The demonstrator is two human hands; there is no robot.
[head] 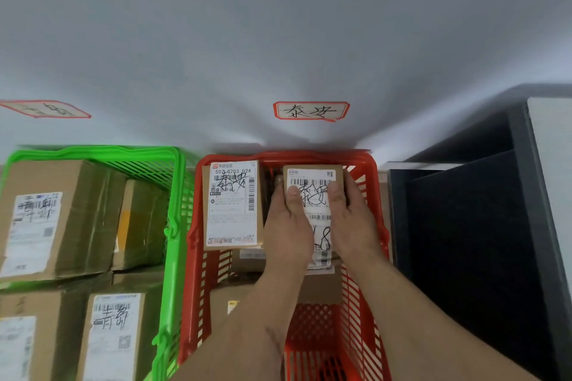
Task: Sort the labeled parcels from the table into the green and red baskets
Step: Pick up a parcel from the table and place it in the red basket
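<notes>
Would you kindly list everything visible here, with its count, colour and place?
green basket: one, green, left, against the wall.
parcels in green basket: at least four, brown with white labels, filling it.
red basket: one, red, centre, beside the green one.
labelled parcel: one, brown with white label, far left of the red basket.
held parcel: one, brown with white label, over the red basket's far right.
lower parcels: brown, partly hidden, count unclear.
wall signs: two, white with red borders, one above each basket.
dark cabinet: one, black, right.
left hand: fingers on the held parcel.
right hand: fingers on the same parcel.
</notes>
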